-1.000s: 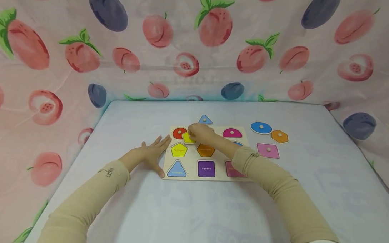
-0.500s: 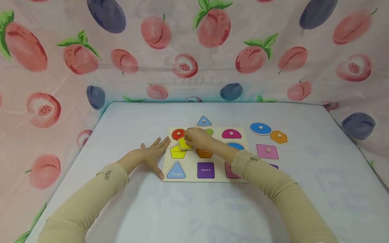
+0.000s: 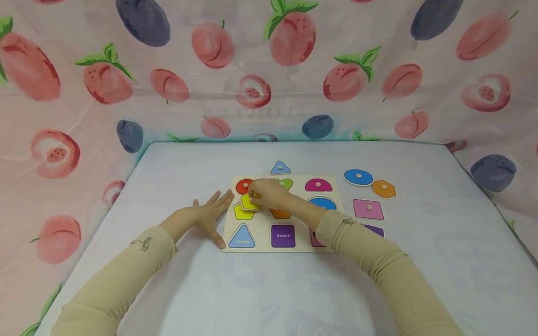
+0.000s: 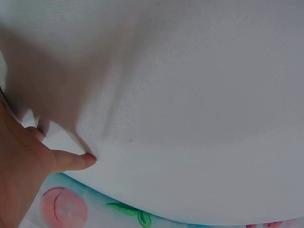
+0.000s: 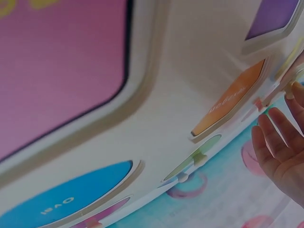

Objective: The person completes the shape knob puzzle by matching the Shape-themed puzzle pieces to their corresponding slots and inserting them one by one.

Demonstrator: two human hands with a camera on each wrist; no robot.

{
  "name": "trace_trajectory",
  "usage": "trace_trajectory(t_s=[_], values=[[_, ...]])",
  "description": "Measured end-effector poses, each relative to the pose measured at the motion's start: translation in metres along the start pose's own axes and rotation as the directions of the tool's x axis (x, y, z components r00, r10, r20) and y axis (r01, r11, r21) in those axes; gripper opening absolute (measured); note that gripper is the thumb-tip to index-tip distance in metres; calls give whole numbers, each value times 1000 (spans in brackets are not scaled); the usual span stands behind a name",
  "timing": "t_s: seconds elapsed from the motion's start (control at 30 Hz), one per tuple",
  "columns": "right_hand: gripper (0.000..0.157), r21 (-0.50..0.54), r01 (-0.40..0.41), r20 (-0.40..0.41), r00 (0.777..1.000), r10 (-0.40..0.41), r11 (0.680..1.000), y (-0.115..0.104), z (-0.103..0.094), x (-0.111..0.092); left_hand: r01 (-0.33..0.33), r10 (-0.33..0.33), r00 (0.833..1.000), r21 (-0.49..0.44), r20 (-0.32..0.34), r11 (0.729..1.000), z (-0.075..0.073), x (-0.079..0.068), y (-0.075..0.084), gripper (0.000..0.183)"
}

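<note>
My right hand (image 3: pixel 270 193) pinches the knob of a yellow pentagon puzzle piece (image 3: pixel 248 204). The piece is over the yellow pentagon recess (image 3: pixel 244 216) of a wooden shape puzzle board (image 3: pixel 262 241), partly covering it. In the right wrist view, the right hand (image 5: pixel 285 159) is at the right edge, its other fingers loosely bent. My left hand (image 3: pixel 207 217), fingers spread, touches the board's left edge; the left wrist view shows part of that hand (image 4: pixel 28 166). A red circle piece (image 3: pixel 242 185), a green piece (image 3: pixel 288 183) and a magenta semicircle piece (image 3: pixel 318 186) sit in the board.
Bare recesses include a triangle (image 3: pixel 242 237), a purple square (image 3: pixel 282 235) and a blue oval (image 3: pixel 322 202). Loose knobbed pieces lie around the board: a blue triangle (image 3: pixel 280 169), a blue oval (image 3: pixel 353 179), an orange hexagon (image 3: pixel 381 190), a pink piece (image 3: pixel 363 210) and a purple one (image 3: pixel 375 230).
My right hand has moved the yellow pentagon left and toward me, from beside the red circle to over the pentagon recess. The left hand stays at the board's edge.
</note>
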State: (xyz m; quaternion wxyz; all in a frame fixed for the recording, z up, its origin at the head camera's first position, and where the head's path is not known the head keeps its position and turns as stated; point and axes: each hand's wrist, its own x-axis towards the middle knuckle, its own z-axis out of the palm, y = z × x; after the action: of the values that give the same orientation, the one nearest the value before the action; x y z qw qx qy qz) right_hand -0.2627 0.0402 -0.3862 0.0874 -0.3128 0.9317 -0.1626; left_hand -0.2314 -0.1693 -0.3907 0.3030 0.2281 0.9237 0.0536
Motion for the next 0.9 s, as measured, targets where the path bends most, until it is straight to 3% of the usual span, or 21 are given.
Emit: trace_trajectory(t_s=[0.5, 0.9], values=[[16, -34, 49, 41, 998, -47, 998, -21, 3, 4, -10, 10, 1000, -11, -7, 1000, 0, 0, -3, 137], [14, -89, 63, 74, 996, -56, 994, -22, 15, 10, -19, 19, 1000, -9, -6, 1000, 1, 0, -4, 137]])
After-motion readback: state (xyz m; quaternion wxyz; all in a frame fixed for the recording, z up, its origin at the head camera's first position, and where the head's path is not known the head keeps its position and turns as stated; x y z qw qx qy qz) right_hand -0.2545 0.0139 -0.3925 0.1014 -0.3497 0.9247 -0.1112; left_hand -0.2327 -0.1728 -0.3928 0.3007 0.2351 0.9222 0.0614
